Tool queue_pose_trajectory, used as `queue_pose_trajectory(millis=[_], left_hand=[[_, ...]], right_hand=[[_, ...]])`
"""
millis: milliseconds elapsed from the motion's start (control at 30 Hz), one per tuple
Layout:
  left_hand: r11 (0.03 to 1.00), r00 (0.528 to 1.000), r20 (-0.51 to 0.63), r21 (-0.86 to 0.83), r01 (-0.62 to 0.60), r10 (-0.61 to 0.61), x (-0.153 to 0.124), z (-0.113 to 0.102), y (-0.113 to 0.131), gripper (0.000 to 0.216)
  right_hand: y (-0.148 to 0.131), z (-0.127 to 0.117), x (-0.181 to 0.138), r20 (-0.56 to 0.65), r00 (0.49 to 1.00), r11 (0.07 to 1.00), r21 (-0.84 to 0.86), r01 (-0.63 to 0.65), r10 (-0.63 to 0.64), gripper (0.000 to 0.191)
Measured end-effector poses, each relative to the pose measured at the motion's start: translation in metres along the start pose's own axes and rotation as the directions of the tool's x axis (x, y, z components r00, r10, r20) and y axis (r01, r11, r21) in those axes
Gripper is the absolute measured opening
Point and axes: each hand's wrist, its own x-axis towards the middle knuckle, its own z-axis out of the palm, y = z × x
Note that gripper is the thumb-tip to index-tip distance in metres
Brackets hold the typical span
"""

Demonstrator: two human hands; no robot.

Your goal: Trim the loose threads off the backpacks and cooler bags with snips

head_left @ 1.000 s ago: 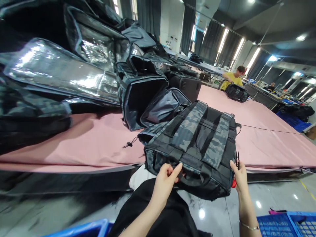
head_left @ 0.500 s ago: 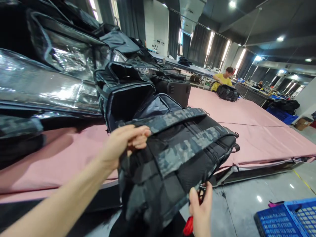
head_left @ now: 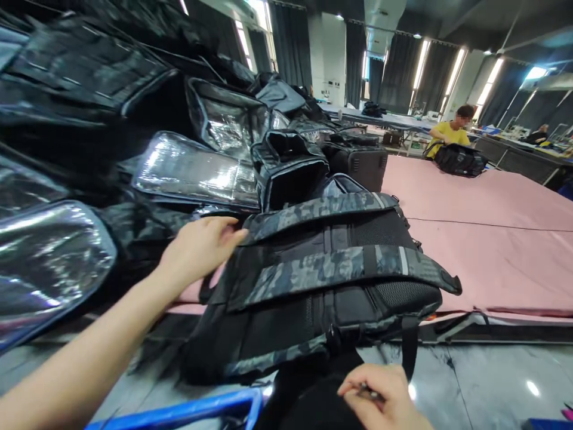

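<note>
A black backpack (head_left: 313,304) with grey camouflage shoulder straps lies tilted over the table's near edge, its strap side up. My left hand (head_left: 201,245) is at its left end by the upper strap (head_left: 322,212), thumb and fingers closed on the edge there. Lower right, in front of the backpack, my right hand (head_left: 380,394) is closed with a small metal tool (head_left: 369,391) between the fingers. Most of that tool is hidden in the palm. A black webbing strap (head_left: 409,346) hangs from the backpack close to this hand.
Several black bags with silver linings (head_left: 201,170) are heaped on the left. The pink-covered table (head_left: 483,239) stretches right, where a person in yellow (head_left: 452,132) handles a black bag (head_left: 461,160). A blue crate rim (head_left: 179,412) shows at the bottom.
The backpack has turned flatter and its straps show more fully. My right hand has moved down and away from its side. The view has shifted left.
</note>
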Motion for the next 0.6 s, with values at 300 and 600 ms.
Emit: queue_pose_trajectory(millis=[300,600], left_hand=[[0.819,0.798,0.181,-0.12,-0.561,0.574,-0.044,0.04,0.119,0.051],[0.351,0.831,-0.063,-0.922,0.164,-0.553,-0.012,-0.016,-0.029,0.015]], right_hand=[[0.038,-0.018,0.031,-0.253,0.963,0.984,-0.169,0.056,-0.098,0.038],[0.053,-0.017,0.032,-0.247,0.966,0.973,-0.23,0.021,-0.079,0.043]])
